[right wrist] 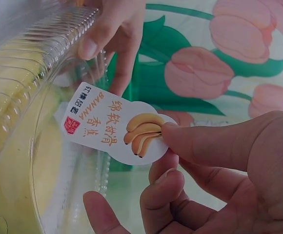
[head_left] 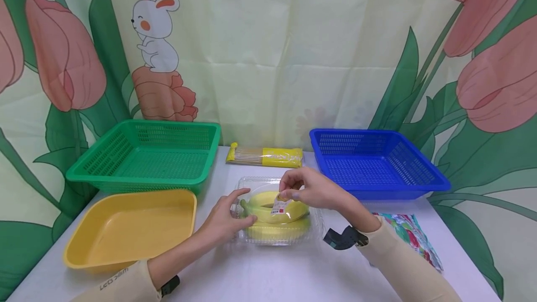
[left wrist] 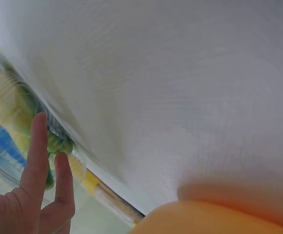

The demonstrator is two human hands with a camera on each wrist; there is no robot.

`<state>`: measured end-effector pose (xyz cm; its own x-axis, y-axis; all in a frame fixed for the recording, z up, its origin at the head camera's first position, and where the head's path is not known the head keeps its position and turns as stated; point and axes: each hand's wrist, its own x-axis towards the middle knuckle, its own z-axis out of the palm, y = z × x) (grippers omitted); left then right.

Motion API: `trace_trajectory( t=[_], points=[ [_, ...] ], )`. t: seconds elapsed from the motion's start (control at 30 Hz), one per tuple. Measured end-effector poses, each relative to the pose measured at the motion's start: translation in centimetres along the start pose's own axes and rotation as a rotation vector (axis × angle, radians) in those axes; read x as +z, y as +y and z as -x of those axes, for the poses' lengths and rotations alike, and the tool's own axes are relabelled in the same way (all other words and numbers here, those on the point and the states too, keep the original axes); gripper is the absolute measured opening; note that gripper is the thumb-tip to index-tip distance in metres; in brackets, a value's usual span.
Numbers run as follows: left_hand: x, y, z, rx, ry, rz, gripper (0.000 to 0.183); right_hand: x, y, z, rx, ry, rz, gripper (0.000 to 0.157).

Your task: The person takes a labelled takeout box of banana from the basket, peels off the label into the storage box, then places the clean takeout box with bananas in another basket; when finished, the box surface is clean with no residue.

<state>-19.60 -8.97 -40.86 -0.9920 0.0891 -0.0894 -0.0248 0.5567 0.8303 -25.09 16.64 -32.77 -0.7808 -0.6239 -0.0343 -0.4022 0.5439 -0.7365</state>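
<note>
A clear plastic clamshell box (head_left: 289,241) with yellow bananas (head_left: 268,231) inside sits in the middle of the table. Between thumb and forefinger my right hand (head_left: 312,189) pinches the round end of a white label (right wrist: 95,112) printed with bananas and lettering. The label's narrow end is at the box lid; whether it still sticks there I cannot tell. At the box's left side is my left hand (head_left: 222,216), fingers spread and thumb by the lid's front left. In the left wrist view two fingers (left wrist: 36,151) extend in front of the box.
Green basket (head_left: 203,167) and yellow basin (head_left: 193,213) stand on the left, a blue basket (head_left: 377,194) at the back right. Behind the box lies a yellow packet of sticks or noodles (head_left: 283,157). A colourful packet (head_left: 413,236) lies partly under the right forearm.
</note>
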Motion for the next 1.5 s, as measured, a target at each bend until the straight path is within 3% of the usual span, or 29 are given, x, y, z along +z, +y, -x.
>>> trace_trajectory(
  t=[0.8,1.23,1.4,1.5],
  points=[
    [0.1,0.0,0.0,0.019,0.005,0.008,0.074,-0.5,-0.1,0.4,0.04,0.022,-0.028,0.004],
    [-0.2,-0.2,0.3,-0.001,-0.019,0.002,0.08,0.1,-0.2,-0.1,-0.018,0.064,-0.033,0.004],
    [-0.8,-0.4,0.9,0.029,-0.003,0.006,0.094,0.5,-0.7,-0.5,-0.028,0.09,-0.038,0.004],
    [-1.7,-0.2,1.3,0.031,0.007,-0.035,0.092,0.9,-1.0,-0.8,-0.03,0.104,-0.023,0.004]
  ],
)
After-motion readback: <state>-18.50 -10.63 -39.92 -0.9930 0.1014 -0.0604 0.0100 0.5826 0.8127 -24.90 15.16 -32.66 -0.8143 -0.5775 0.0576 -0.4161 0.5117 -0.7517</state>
